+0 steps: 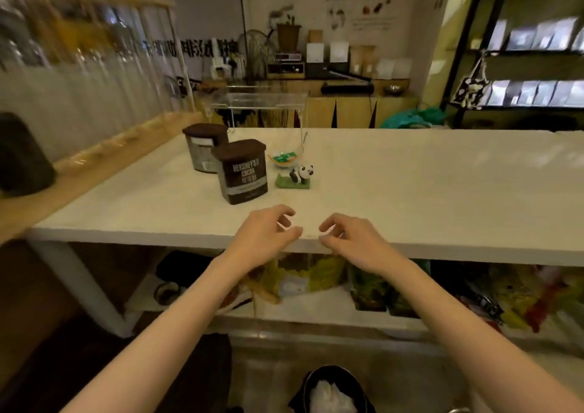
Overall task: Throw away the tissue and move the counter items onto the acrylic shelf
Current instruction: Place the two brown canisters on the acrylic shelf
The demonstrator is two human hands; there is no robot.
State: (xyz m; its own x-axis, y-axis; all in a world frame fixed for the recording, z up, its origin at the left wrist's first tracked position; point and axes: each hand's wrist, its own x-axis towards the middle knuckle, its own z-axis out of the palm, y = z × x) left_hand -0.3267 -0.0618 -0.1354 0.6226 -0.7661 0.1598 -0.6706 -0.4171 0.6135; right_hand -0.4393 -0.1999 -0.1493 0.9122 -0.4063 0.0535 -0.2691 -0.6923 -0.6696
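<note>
Hovering near tabltop edge: left hand (268, 232), right hand (350, 239), fingers loosely curled, empty; cocoa tins (243, 172), panda figurine (303, 174) beyond; tissue (331, 395) in bin (308, 381).

counter (410, 172) is plain white. the two cocoa tins, nearer one (241, 172) and one at its 11 o'clock (203, 147), are dark brown with grey bands, white lettering on the nearer. panda figurine (301, 174) is black and white on a green base. small bowl (282, 159) at its 11 o'clock holds something green-and-white, i think. acrylic shelf (256, 99) is clear.
</note>
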